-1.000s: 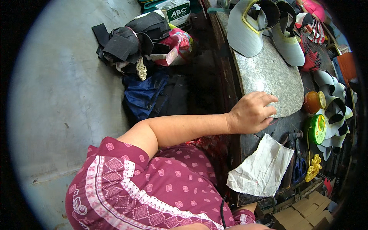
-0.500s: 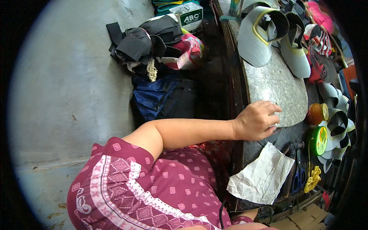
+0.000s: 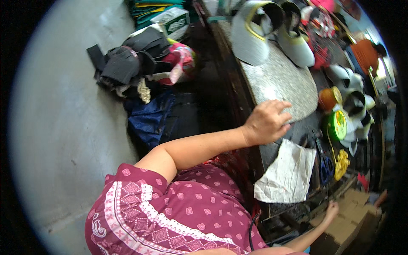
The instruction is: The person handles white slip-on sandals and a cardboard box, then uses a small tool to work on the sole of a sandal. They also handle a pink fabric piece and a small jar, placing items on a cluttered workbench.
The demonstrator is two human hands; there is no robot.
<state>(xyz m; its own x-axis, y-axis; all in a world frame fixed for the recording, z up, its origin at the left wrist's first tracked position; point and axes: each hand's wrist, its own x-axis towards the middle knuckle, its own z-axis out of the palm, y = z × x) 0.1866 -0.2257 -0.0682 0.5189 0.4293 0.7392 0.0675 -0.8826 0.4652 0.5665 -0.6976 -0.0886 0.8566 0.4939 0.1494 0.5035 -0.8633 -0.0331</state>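
Note:
My left hand (image 3: 267, 122) hovers at or rests on the near edge of a speckled stone slab (image 3: 293, 93), its fingers slightly curled and apart, with nothing seen in them. Whether it touches the slab is hard to tell. My right hand (image 3: 332, 208) is stretched out at the lower right, beyond the bench's near corner. Its fingers look pinched together; what they hold, if anything, is too small to make out. Two grey shoe uppers with yellow-edged openings, one nearer (image 3: 250, 40) and one behind (image 3: 297, 46), stand on the slab. A creased white sheet (image 3: 287, 174) lies between my hands.
Blue-handled scissors (image 3: 326, 170), a yellow bundle of string (image 3: 341, 165), a green round container (image 3: 338, 125) and an orange jar (image 3: 329, 98) sit by the slab. More grey uppers (image 3: 355, 104) lie beyond. Cardboard (image 3: 350, 208) is lower right; black pieces (image 3: 123, 63) are piled left.
My view has shifted, so the bench appears further left and higher. My right hand has come into view, reaching out at the lower right. My left hand keeps its place by the slab.

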